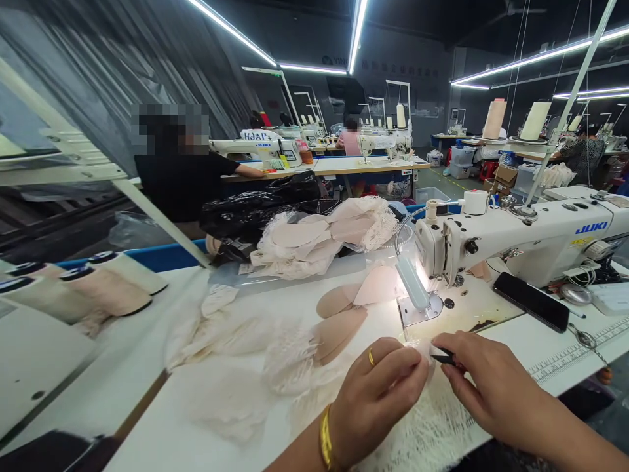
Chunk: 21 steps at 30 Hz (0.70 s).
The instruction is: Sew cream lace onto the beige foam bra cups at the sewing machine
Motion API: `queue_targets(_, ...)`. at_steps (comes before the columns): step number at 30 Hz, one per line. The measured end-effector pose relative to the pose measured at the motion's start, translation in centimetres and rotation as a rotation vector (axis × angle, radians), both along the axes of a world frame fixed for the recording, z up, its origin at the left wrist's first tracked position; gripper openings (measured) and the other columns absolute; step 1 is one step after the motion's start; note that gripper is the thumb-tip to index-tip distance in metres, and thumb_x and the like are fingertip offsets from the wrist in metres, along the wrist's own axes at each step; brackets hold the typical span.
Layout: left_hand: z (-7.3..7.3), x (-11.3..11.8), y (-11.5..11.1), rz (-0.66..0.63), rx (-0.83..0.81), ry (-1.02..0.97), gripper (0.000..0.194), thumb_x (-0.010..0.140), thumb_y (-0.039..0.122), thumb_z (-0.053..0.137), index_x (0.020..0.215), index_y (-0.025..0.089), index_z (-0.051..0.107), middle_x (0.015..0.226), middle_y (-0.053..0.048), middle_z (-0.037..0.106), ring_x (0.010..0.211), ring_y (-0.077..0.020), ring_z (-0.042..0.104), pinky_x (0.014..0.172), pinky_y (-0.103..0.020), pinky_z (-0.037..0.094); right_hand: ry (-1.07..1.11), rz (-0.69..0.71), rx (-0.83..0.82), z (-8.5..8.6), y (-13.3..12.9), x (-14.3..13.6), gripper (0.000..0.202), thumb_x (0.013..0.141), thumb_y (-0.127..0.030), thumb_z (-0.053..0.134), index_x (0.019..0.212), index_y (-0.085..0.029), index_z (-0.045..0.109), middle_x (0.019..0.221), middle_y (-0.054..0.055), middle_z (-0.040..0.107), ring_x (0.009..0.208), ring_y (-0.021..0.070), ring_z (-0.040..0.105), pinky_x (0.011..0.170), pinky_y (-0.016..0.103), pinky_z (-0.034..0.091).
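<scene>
My left hand (381, 396), with a ring and a gold bracelet, pinches the edge of a cream lace fabric (422, 419) just in front of the sewing machine's needle area. Close beside it, my right hand (484, 377) is closed around small black thread snips (443, 355), whose tips point at the pinched lace. The lace hangs below both hands over the table's front edge. Beige cup-shaped pieces (339, 331) and more sheer lace (289, 357) spread to the left. The lit presser-foot area of the white sewing machine (511, 236) lies just beyond my hands.
A black phone (531, 301) rests on the machine bed at the right, near a printed ruler strip (580, 351). Behind the cloth lie a lace pile (314, 239) and a black plastic bag (260, 206). Thread cones (111, 292) stand left. A person (181, 174) sits at another machine.
</scene>
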<state>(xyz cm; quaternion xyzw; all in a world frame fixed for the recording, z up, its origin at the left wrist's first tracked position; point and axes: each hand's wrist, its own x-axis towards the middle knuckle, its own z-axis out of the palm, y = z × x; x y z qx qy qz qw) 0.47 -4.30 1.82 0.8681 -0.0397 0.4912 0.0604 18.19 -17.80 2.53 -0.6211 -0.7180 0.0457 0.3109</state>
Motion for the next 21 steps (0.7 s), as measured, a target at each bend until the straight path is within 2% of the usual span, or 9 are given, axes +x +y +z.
queue_targets(5, 0.3, 0.1, -0.1, 0.032, -0.018, -0.009, 0.018, 0.097, 0.002, 0.06, 0.104, 0.016, 0.069, 0.089, -0.003, 0.071, 0.078, -0.014, 0.061, 0.065, -0.025, 0.057, -0.097, 0.028, 0.059, 0.0, 0.2, 0.2, 0.042, 0.101, -0.011, 0.042, 0.137, -0.029, 0.051, 0.091, 0.003, 0.062, 0.076, 0.0194, 0.062, 0.064, 0.029, 0.047)
queue_targets(7, 0.3, 0.0, -0.1, 0.037, -0.029, -0.006, 0.017, 0.097, 0.003, 0.061, 0.103, 0.016, 0.07, 0.095, -0.005, 0.074, 0.081, -0.0145, 0.063, 0.068, -0.025, 0.058, -0.028, 0.059, 0.108, -0.2, 0.2, 0.2, 0.044, 0.102, -0.011, 0.041, 0.14, -0.03, 0.05, 0.089, 0.002, 0.059, 0.074, 0.0177, 0.059, 0.063, 0.028, 0.047)
queue_targets(10, 0.3, -0.2, -0.1, 0.014, -0.04, -0.012, 0.016, 0.096, 0.003, 0.061, 0.101, 0.015, 0.07, 0.104, -0.007, 0.077, 0.087, -0.0151, 0.064, 0.073, -0.025, 0.06, 0.187, 0.117, 0.125, -0.8, -0.3, -0.1, 0.043, 0.104, -0.013, 0.043, 0.14, -0.035, 0.05, 0.087, 0.0, 0.057, 0.076, 0.0164, 0.059, 0.067, 0.027, 0.05)
queue_targets(12, 0.3, -0.3, 0.0, 0.009, -0.043, -0.016, 0.015, 0.096, 0.003, 0.061, 0.1, 0.014, 0.07, 0.105, -0.008, 0.077, 0.088, -0.0156, 0.063, 0.075, -0.025, 0.06, 0.302, 0.11, 0.155, -1.3, -0.9, -0.1, 0.039, 0.105, -0.018, 0.046, 0.138, -0.039, 0.051, 0.092, 0.001, 0.06, 0.082, 0.0178, 0.062, 0.07, 0.028, 0.054)
queue_targets(17, 0.5, -0.3, 0.2, 0.012, -0.027, -0.001, 0.016, 0.097, 0.004, 0.059, 0.1, 0.016, 0.07, 0.099, -0.007, 0.078, 0.083, -0.0156, 0.062, 0.069, -0.025, 0.06, 0.514, -0.12, 0.262, -1.4, -2.2, 0.7, 0.031, 0.107, -0.028, 0.05, 0.134, -0.042, 0.052, 0.112, 0.004, 0.064, 0.097, 0.0198, 0.066, 0.083, 0.031, 0.059)
queue_targets(21, 0.5, -0.2, 0.0, 0.001, -0.015, -0.002, 0.017, 0.097, 0.003, 0.06, 0.102, 0.016, 0.07, 0.103, -0.007, 0.078, 0.085, -0.0155, 0.065, 0.071, -0.026, 0.061, 0.329, 0.031, 0.116, -0.5, -1.7, 0.8, 0.033, 0.107, -0.023, 0.049, 0.135, -0.039, 0.051, 0.113, 0.003, 0.069, 0.102, 0.0193, 0.069, 0.089, 0.032, 0.059)
